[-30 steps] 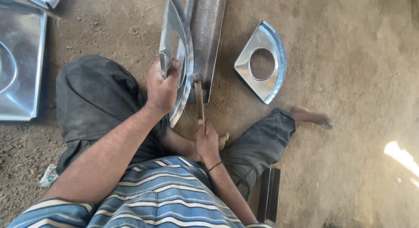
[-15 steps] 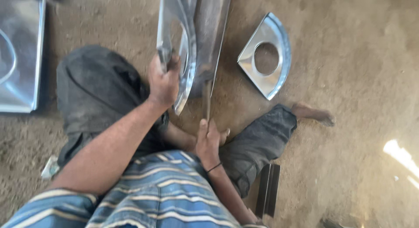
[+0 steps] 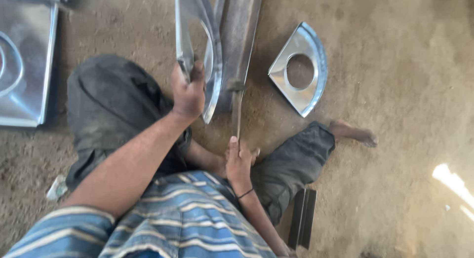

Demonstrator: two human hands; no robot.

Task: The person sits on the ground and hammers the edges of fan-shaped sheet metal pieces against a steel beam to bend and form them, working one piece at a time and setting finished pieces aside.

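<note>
Here the curved metal piece with a round hole stands on edge against a long steel bar on the dirt floor. The left hand grips its edge firmly. The right hand is closed around a hammer. A similar piece lies nearby.

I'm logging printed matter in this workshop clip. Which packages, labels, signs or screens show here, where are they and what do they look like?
No labels, signs or screens in view.
Scrap: a small crumpled pale piece, perhaps a wrapper, on the dirt floor by the person's left knee; too small to tell.
</note>
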